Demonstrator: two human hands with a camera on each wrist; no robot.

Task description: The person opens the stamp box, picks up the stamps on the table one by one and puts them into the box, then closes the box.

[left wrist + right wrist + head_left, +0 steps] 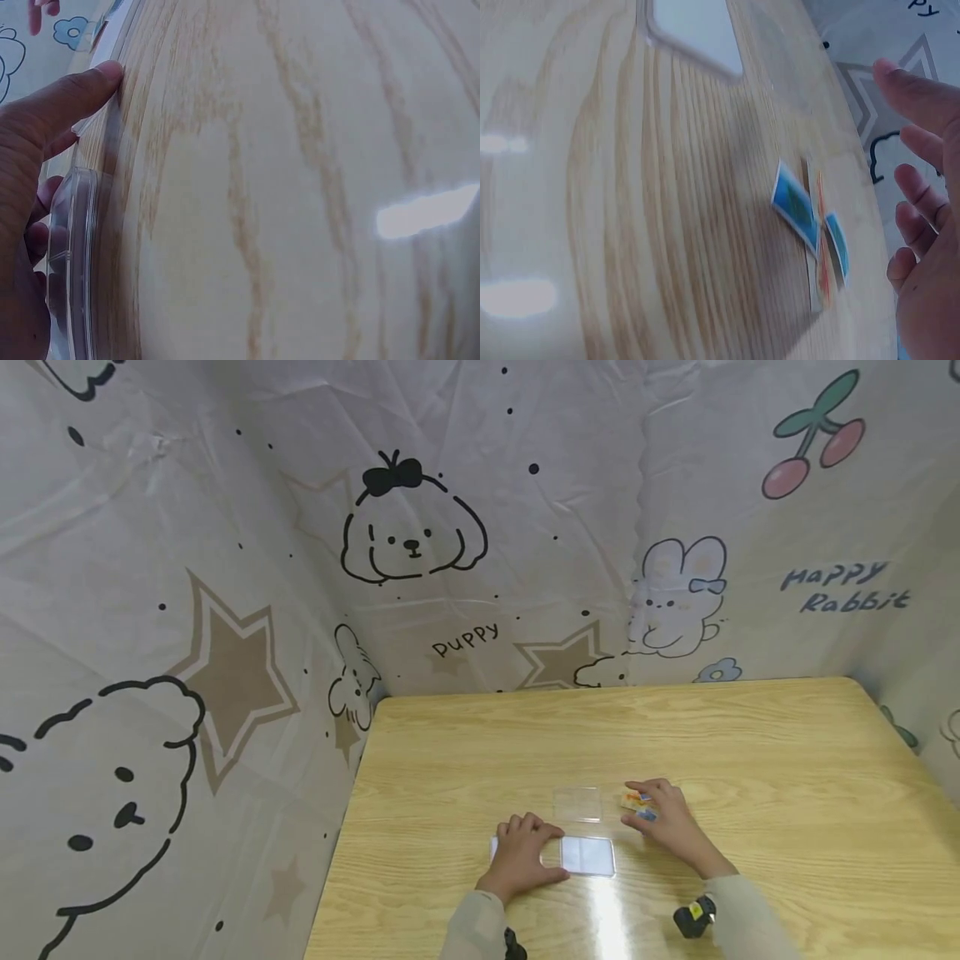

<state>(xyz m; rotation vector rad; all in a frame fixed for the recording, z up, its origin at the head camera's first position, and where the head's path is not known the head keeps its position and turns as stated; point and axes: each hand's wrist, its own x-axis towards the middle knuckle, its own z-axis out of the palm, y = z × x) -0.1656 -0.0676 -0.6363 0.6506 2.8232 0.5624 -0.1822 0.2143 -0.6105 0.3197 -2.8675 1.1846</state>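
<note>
My left hand (519, 857) lies low over the table, thumb and forefinger at opposite long edges of a clear plastic case (587, 857) with a white inside. Below its palm and other fingers sits a second clear case (79, 262), mostly covered in the head view. My right hand (670, 822) hovers with thumb and fingers spread around a few small printed picture cards (632, 800). In the right wrist view, blue and orange cards (795, 206) overlap and tilt on the table, apart from the fingers. A thin transparent plastic piece (577, 804) lies behind the white case.
The wooden table (450, 752) meets a patterned cloth (540, 552) at its back and left sides. Dark wrist devices show at both sleeves, one (693, 917) at the right. Light glares off the table in front of the white case.
</note>
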